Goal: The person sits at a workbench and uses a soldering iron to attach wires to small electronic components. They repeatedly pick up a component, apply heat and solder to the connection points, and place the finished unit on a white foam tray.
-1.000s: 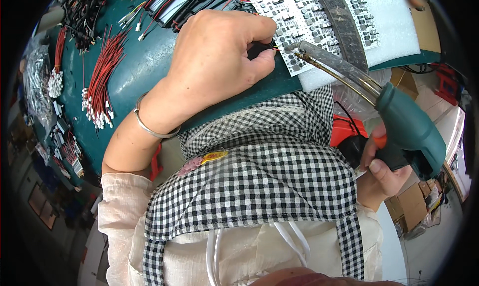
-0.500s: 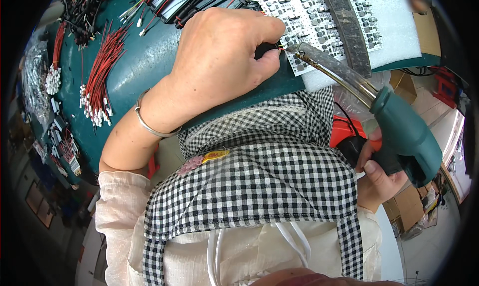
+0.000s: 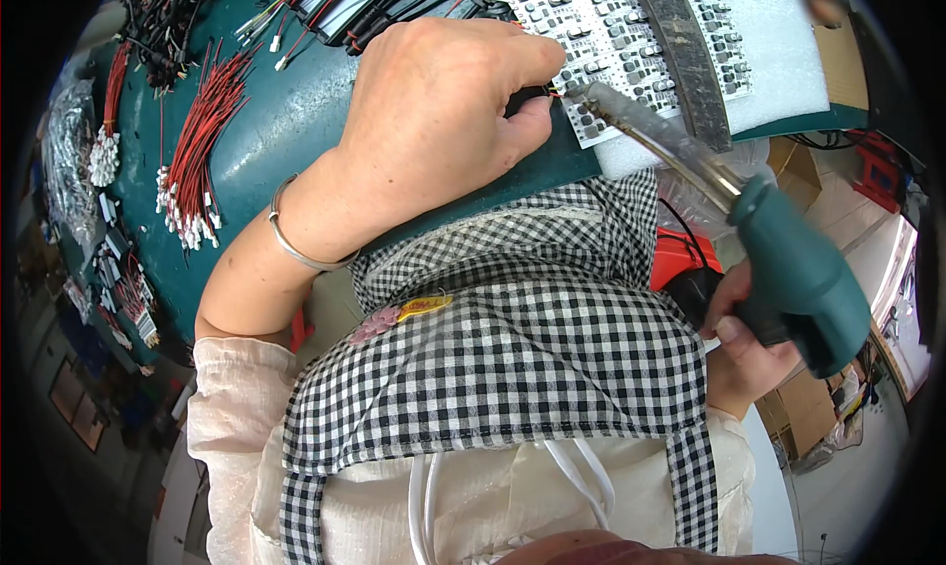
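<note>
My left hand is closed in a pinch on a black cable, whose thin wire ends reach the lower left edge of a white circuit board panel. Most of the cable is hidden under the hand. My right hand grips the handle of a green soldering gun to the right of the apron. From the gun a metal tube and barrel slant up and left. The tip lies at the board's edge, close beside the wire ends; whether it touches them I cannot tell.
A dark worn bar lies across the board, which rests on white foam. Red wire bundles with white connectors lie on the green table mat. Behind my left hand are black cables. A clear plastic bag sits at far left.
The soldering gun has tilted and shifted slightly, its tip staying at the board's edge. My left hand has hardly moved.
</note>
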A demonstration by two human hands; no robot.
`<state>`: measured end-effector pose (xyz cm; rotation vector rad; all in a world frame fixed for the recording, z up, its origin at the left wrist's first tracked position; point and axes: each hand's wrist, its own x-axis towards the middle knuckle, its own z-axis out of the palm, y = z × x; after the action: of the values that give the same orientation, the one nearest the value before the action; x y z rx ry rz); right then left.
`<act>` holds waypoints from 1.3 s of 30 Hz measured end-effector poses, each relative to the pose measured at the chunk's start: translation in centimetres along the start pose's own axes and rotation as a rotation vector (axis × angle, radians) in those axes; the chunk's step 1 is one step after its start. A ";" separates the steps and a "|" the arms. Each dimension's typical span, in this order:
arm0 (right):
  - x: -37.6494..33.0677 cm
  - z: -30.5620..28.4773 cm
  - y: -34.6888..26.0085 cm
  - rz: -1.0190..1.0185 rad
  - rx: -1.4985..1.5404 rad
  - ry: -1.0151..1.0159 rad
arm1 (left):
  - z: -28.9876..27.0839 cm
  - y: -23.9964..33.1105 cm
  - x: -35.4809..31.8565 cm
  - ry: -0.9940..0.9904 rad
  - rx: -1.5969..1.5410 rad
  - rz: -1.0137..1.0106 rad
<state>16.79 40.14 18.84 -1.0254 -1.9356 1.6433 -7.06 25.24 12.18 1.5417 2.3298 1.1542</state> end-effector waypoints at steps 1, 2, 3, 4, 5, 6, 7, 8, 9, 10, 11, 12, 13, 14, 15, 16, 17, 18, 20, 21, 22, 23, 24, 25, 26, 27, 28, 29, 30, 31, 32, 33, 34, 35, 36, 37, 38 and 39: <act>0.7 -0.5 -0.8 0.027 0.079 -0.061 | 0.0 0.0 -0.1 0.009 -0.005 0.001; 1.4 -0.9 -1.1 0.035 0.146 -0.110 | 0.0 -0.1 -0.2 0.018 -0.009 0.001; 2.0 -1.7 -0.8 0.023 0.203 -0.177 | 0.0 -0.1 -0.1 0.023 -0.011 0.008; 2.5 -2.5 -0.6 0.013 0.248 -0.233 | 0.0 -0.1 -0.1 0.022 -0.005 0.011; 2.7 -2.9 -0.3 0.005 0.266 -0.281 | 0.0 0.0 -0.2 0.022 0.000 0.014; 2.7 -2.9 -0.3 -0.002 0.269 -0.273 | 0.0 0.0 -0.1 0.022 0.003 0.019; 2.7 -2.9 -0.3 -0.009 0.272 -0.267 | 0.0 0.0 -0.1 0.014 0.015 0.017; 2.7 -2.7 -0.1 -0.034 0.275 -0.254 | -0.1 0.1 -0.1 0.006 0.027 0.015; 2.6 -2.3 -0.1 -0.044 0.246 -0.238 | -0.2 0.1 -0.2 -0.002 0.040 0.013; 2.6 -2.0 -0.1 -0.053 0.218 -0.222 | -0.2 0.1 -0.2 -0.013 0.048 0.008; 2.6 -1.5 -0.5 -0.048 0.160 -0.203 | -0.2 0.1 -0.3 -0.023 0.056 0.003; 2.6 -1.4 -0.6 -0.046 0.131 -0.191 | -0.2 0.1 -0.2 -0.036 0.059 0.003; 2.7 -1.3 -0.8 -0.043 0.102 -0.181 | -0.4 0.1 0.0 -0.055 0.062 0.000; 2.8 -1.5 -0.9 -0.043 0.105 -0.183 | -0.6 0.2 0.1 -0.075 0.064 -0.002; 2.8 -1.7 -0.8 -0.041 0.134 -0.189 | -0.8 0.2 0.2 -0.094 0.069 -0.004; 2.8 -2.0 -0.7 -0.039 0.162 -0.195 | -0.9 0.0 0.2 -0.106 0.029 -0.006; 2.7 -2.5 -0.5 -0.032 0.213 -0.200 | -0.9 -0.3 0.2 -0.118 -0.011 -0.007; 2.8 -2.5 -0.2 -0.032 0.229 -0.212 | -1.0 -0.4 -0.1 -0.129 -0.037 -0.019; 2.9 -2.2 0.1 -0.040 0.213 -0.224 | -1.1 -0.3 -0.7 -0.137 -0.034 -0.055; 2.8 -2.1 -0.1 -0.039 0.189 -0.205 | -0.9 -0.4 -0.6 -0.139 -0.036 -0.064; 2.6 -2.0 -0.3 -0.039 0.164 -0.187 | -0.8 -0.4 -0.6 -0.140 -0.037 -0.074; 2.4 -2.1 -0.4 -0.034 0.161 -0.166 | -0.5 -0.2 -0.6 -0.111 -0.041 -0.061; 2.4 -2.2 -0.4 -0.032 0.167 -0.165 | -0.4 0.1 -0.8 -0.078 -0.036 -0.058; 2.3 -2.2 -0.4 -0.031 0.173 -0.165 | -0.2 0.2 -1.0 -0.045 -0.031 -0.055; 2.3 -2.4 -0.3 -0.032 0.182 -0.173 | 0.0 0.3 -1.2 -0.042 -0.013 -0.066; 2.3 -2.4 -0.2 -0.034 0.185 -0.175 | 0.3 0.2 -1.3 -0.040 0.000 -0.075; 2.3 -2.5 -0.1 -0.036 0.189 -0.177 | 0.5 0.2 -1.4 -0.039 0.014 -0.085; 2.3 -2.6 -0.1 -0.040 0.188 -0.178 | 0.6 0.1 -1.5 -0.041 0.014 -0.088; 2.3 -2.5 0.0 -0.043 0.192 -0.180 | 0.6 0.0 -1.5 -0.043 0.016 -0.090; 2.3 -2.5 0.1 -0.045 0.195 -0.182 | 0.7 0.0 -1.5 -0.045 0.017 -0.092; 2.3 -2.4 0.1 -0.046 0.201 -0.185 | 0.6 0.1 -1.5 -0.044 0.032 -0.096; 2.3 -2.5 0.1 -0.049 0.201 -0.193 | 0.6 0.5 -1.6 -0.041 0.047 -0.102; 2.2 -2.5 0.1 -0.052 0.201 -0.200 | 0.5 0.7 -1.5 -0.039 0.062 -0.108; 2.1 -2.7 0.2 -0.057 0.193 -0.210 | 0.6 0.8 -1.4 -0.023 0.067 -0.092; 2.1 -3.0 0.4 -0.066 0.212 -0.230 | 0.7 0.7 -1.4 -0.005 0.070 -0.078; 2.0 -3.3 0.7 -0.076 0.230 -0.249 | 0.8 0.7 -1.3 0.013 0.073 -0.063; 2.0 -3.9 1.2 -0.090 0.277 -0.277 | 0.8 0.5 -1.3 0.036 0.085 -0.036; 2.0 -4.1 1.5 -0.094 0.301 -0.301 | 1.0 0.4 -1.5 0.059 0.103 -0.013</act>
<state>18.79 44.41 18.07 -0.5896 -1.8010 2.0488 -5.59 24.62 11.34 1.5425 2.4706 1.1080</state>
